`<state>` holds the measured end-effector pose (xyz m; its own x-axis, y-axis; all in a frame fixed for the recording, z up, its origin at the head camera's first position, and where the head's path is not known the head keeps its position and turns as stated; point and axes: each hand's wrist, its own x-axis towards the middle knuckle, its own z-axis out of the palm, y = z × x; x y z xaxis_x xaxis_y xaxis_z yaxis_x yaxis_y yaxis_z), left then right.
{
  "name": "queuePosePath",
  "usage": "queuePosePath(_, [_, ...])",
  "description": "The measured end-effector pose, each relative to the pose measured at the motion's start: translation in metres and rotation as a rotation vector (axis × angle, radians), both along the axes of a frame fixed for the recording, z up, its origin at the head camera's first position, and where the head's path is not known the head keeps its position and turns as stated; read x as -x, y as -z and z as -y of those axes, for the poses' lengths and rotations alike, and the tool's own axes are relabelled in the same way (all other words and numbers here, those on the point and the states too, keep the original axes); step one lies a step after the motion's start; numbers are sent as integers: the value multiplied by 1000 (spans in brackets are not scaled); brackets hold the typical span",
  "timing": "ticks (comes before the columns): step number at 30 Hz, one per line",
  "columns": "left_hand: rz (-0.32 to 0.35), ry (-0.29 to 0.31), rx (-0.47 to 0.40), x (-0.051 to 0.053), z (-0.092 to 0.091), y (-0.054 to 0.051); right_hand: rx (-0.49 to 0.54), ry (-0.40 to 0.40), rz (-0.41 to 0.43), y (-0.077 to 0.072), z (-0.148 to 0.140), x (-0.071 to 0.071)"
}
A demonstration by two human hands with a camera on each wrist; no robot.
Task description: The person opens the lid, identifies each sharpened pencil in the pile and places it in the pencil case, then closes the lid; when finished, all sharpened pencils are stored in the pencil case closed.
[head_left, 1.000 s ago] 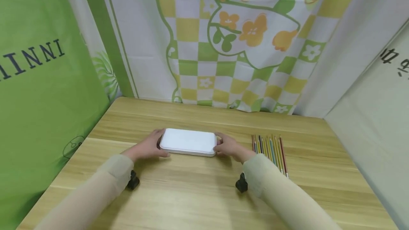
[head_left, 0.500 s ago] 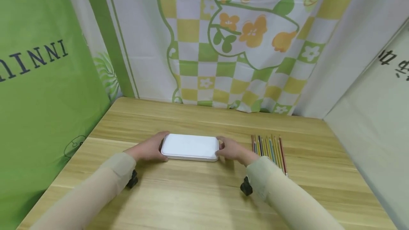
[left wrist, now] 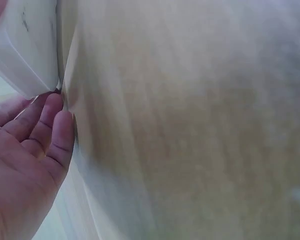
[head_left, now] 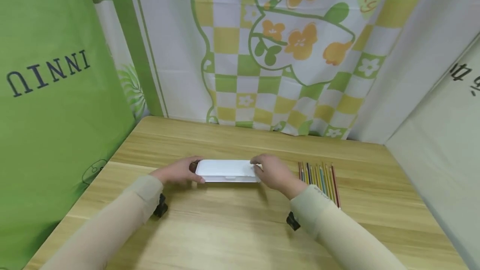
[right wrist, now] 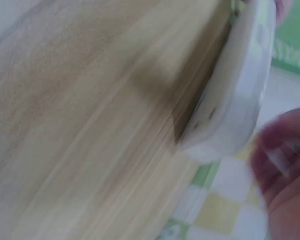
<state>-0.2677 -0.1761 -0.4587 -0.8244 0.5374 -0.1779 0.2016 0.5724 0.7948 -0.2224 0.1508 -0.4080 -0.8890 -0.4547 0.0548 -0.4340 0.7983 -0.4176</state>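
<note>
Noted since the earlier frame: a turn of the white pencil case [head_left: 225, 166], bringing the latch [head_left: 230, 178] to its near side, and a loosening of the right hand [head_left: 275, 174]. Found clamped round the case's left end, thumb in front, fingers at the far side: the left hand [head_left: 178, 171], judged to steady the case between both hands, right end clear of the wooden table [head_left: 225, 228]. Seen at that right end: right-hand fingers loosely curved, slightly apart from the thumb; cannot confirm contact. Observed right of the case: pencils [head_left: 322, 178], laid side by side, presumably to keep each distinct.
</note>
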Motion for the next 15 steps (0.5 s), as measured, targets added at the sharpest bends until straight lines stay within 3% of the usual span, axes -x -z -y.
queuePosePath(3, [17,7,-19,2,1,-3,-64,-149,-165,-5,15,-7])
queuePosePath(6, [39,7,-19,5,0,-3,-119,-247,-255,-3,27,-11])
queuePosePath(15, [80,9,41,5,-1,-6,-222,-274,-311,3,46,-17])
